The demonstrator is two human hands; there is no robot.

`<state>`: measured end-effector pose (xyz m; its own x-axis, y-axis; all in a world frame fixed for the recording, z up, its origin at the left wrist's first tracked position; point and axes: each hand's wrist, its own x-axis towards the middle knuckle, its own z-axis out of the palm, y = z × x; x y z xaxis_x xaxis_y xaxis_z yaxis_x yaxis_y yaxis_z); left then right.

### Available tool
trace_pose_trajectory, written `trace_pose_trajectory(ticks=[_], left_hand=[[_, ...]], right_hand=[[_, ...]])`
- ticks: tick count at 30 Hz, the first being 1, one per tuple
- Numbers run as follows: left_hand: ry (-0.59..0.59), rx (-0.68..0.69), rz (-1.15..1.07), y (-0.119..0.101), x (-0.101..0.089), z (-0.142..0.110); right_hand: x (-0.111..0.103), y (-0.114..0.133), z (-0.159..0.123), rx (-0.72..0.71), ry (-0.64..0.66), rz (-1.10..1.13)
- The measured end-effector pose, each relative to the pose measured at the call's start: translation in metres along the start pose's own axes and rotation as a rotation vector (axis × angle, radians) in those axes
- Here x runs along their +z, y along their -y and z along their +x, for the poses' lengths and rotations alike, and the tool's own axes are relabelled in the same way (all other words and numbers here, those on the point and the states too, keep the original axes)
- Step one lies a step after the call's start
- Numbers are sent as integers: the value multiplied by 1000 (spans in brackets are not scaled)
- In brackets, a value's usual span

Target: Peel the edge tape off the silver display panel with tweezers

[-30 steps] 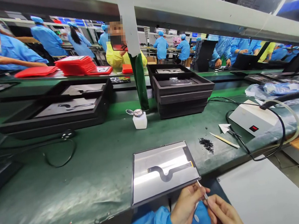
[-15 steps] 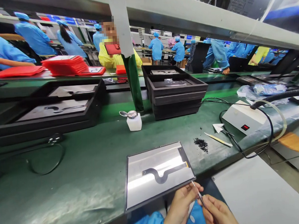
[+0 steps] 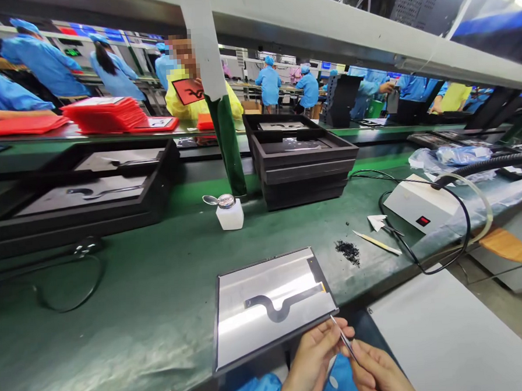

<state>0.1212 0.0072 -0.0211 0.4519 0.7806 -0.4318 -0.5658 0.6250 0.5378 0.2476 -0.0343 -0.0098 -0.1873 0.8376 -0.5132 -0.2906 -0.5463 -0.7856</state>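
A flat display panel [image 3: 250, 315] lies silver back up at the bench's front edge, a dark curved ribbon cable [image 3: 278, 311] across it. My left hand [image 3: 310, 353] is closed at the panel's lower right corner, its curled fingers against the near edge; part of that grip is hidden. In my right hand [image 3: 377, 367], thumb and fingers pinch a pair of thin metal tweezers [image 3: 346, 340]. The tweezers' tip reaches the panel's near edge beside the left fingertips. What the tip touches is too small to make out.
A white pump bottle [image 3: 230, 214] with its lid raised stands behind the panel. Black trays [image 3: 303, 170] are stacked further back; another tray [image 3: 152, 210] holds panels. Right lie black scraps [image 3: 348, 253], a yellowish stick [image 3: 377, 243] and a cabled white box [image 3: 423, 204]. Co-workers sit beyond.
The whole view has shifted, so the bench things sit further left. Both hands stay at the panel's corner, and the tweezers have tilted slightly. Across the bench, a co-worker's red-framed piece has turned.
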Motion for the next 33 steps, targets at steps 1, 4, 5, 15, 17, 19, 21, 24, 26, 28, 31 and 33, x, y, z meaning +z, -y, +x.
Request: trace_pose_trajectory(ticks=[1,4,5,15,17,19,21,24,26,28,31,33], left_hand=[[2,-2,-2,-1,0,0],[-22,14,-13,2,0,1],[-34,22,-18,3,1,2],[7,11,-3,1,-3,-1],[-26,30,-9,4,-3,1],[-54,43,-13,7,-3,3],[-55,37,-9,7,-2,3],[-16,9,6,1,-2,-1],[4,-1,14,-2,-2,-2],[6,2,19,-1,-2,-1],[-22,21,15,5,-3,4],[-42,30,8,8,-4,5]], right_hand=[[0,-2,1,10,4,12],[0,-11,3,-77,-67,-26],[-1,-13,4,-123,-109,-55],[4,1,-3,52,-31,28],[5,-2,-4,-22,-72,-24],[4,-6,-3,-116,-123,-72],[2,-8,-1,-151,-108,-79],[0,-5,2,-73,28,-30],[1,-2,2,-12,57,8],[2,-3,1,-10,7,-5],[2,-11,2,-119,-122,-83],[0,-16,3,-167,-178,-110]])
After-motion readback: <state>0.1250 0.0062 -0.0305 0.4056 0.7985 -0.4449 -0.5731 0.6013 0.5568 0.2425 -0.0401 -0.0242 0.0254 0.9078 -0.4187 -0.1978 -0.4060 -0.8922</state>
